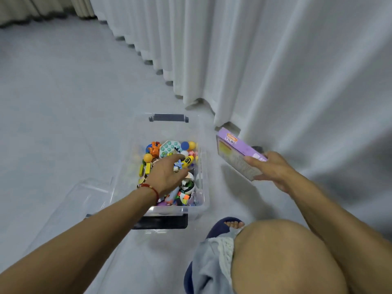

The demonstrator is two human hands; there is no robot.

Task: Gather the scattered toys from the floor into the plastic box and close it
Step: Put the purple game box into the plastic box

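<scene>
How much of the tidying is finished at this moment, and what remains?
Many toys already lie in the plastic box. The right hand holds a purple carton beside it; the left hand reaches over the toys. The lid lies off, so closing remains.

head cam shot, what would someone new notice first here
The eye goes first to the clear plastic box at centre, packed with bright toys, with the left hand spread open over them. To its right, the right hand grips a purple carton held above the floor beside the white curtain. The box's clear lid lies off to the left.
</scene>
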